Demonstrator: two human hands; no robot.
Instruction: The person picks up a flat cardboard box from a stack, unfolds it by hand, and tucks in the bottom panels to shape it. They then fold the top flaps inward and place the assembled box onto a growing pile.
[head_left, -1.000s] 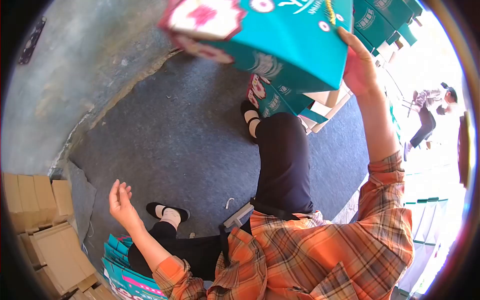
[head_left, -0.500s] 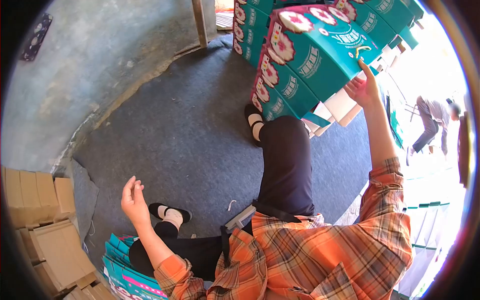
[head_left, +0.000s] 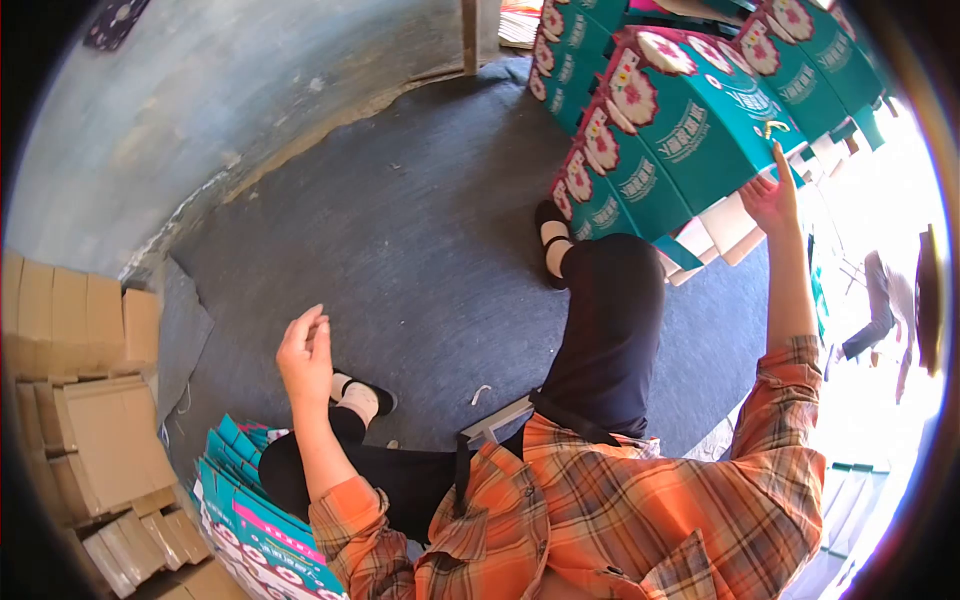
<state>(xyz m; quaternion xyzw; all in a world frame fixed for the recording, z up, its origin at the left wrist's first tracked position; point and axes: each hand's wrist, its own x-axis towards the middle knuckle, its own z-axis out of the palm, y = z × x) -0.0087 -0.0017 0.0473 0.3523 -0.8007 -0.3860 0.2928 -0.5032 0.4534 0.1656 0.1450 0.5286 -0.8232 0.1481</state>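
Note:
My right hand point(head_left: 775, 195) is at the lower right edge of a teal box point(head_left: 690, 130) with white and red flowers and a small yellow cord handle. Its index finger points up near the cord, and the other fingers are curled at the box's underside. Raised over the dark floor, my left hand point(head_left: 305, 350) touches no object; its fingers are bent slightly, with gaps between them. Below it, folded teal boxes point(head_left: 255, 520) stand beside my leg.
Brown cartons point(head_left: 115, 440) are stacked at the left by the grey wall point(head_left: 250, 80). More teal boxes point(head_left: 810, 60) stand at the upper right. Another person point(head_left: 885, 305) bends over in the bright area at the right. A white scrap point(head_left: 481, 394) lies on the floor.
The view has shifted, so the boxes and both hands appear farther right. My left hand also appears higher. My right hand remains at the teal box's edge.

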